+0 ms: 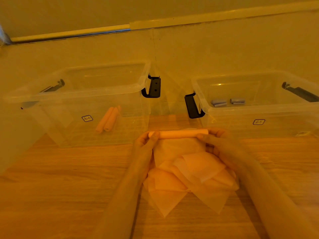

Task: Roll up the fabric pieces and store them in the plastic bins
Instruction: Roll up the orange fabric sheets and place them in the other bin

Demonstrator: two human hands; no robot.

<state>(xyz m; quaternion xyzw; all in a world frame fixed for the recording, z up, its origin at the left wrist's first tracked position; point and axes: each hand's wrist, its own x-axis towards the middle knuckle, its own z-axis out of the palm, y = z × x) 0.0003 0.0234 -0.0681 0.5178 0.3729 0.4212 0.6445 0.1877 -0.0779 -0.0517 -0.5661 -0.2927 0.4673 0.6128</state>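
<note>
Nearby, loose fabric pile (pixel 189 176) between bins (pixel 82 94).

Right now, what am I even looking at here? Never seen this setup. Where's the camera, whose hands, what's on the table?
There is no machine here: a person works with bare hands, and the single picture comes from a wide-angle camera on their head, looking forward and down.

The left hand and right hand each grip one end of a pale fabric roll, held level just above a loose pile of flat fabric pieces on the wooden table.

Behind stand two clear plastic bins with black handles. The left bin holds peach-coloured rolls; the right bin holds grey-blue rolls. Everything looks orange-tinted from the lighting.
</note>
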